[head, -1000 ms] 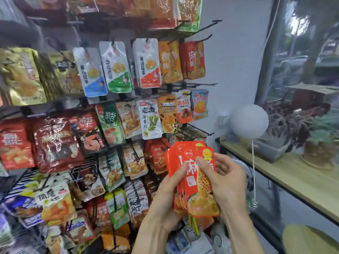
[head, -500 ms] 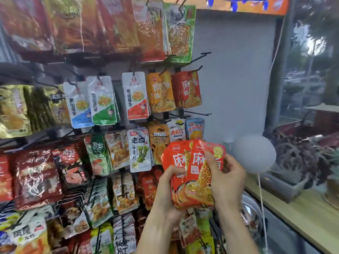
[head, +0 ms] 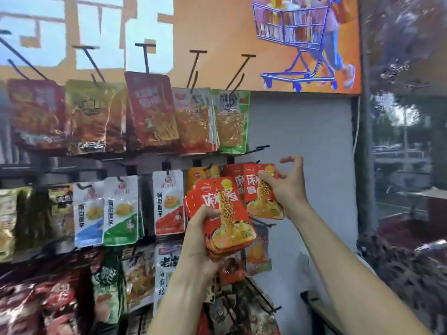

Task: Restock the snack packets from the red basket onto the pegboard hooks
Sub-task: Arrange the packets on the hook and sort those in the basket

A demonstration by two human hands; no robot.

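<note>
My left hand (head: 198,240) grips a stack of red noodle-snack packets (head: 226,213) from below, in front of the rack's right side. My right hand (head: 285,184) pinches one single red packet (head: 260,197) of the same kind, held up beside matching red packets (head: 232,175) that hang at the rack's right end. A bare black hook (head: 254,149) sticks out just above that spot. The red basket is out of view.
The pegboard rack fills the left and centre with rows of hanging packets: large brown and red packs (head: 150,110) on top, white packets (head: 168,201) in the middle row. An orange poster (head: 290,39) with a shopping cart hangs above. A window (head: 406,141) lies right.
The view has tilted up. My right hand has drawn one red packet off the stack and lifted it up and right toward the rack's right-end hook; my left hand has risen with the stack.
</note>
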